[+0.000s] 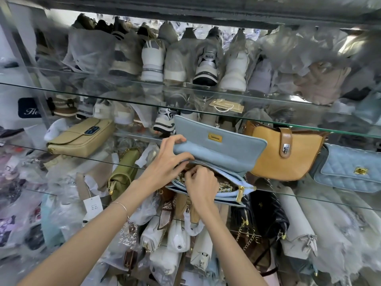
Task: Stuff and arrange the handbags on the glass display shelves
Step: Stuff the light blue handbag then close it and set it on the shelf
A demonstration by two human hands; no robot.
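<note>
A blue bag sits at the front of the middle glass shelf, its flap lifted so the gold clasp plate faces the camera. The left hand holds that flap up, fingers curled over its near edge with the thumb underneath. The right hand is pushed into the unzipped mouth of the bag with its fingers bent tight. The tips are hidden inside, but they seem to be gripping the gold chain, which spills out beside the knuckles. Just right of the blue bag and touching it leans a tan bag with a brown strap and silver turn-lock. Beyond that lies a quilted bag (also pale blue, with a gold emblem on its flap). A beige bag rests well to the left on the same level. Lower down, an olive bag stands on end and a black bag with chain trim lies under the shelf edge, among goods wrapped in plastic. The top shelf carries a row of sneakers, heels outward, many of them bagged. A gold tag lies on the glass above the blue bag. A thin bracelet circles the left wrist.
</note>
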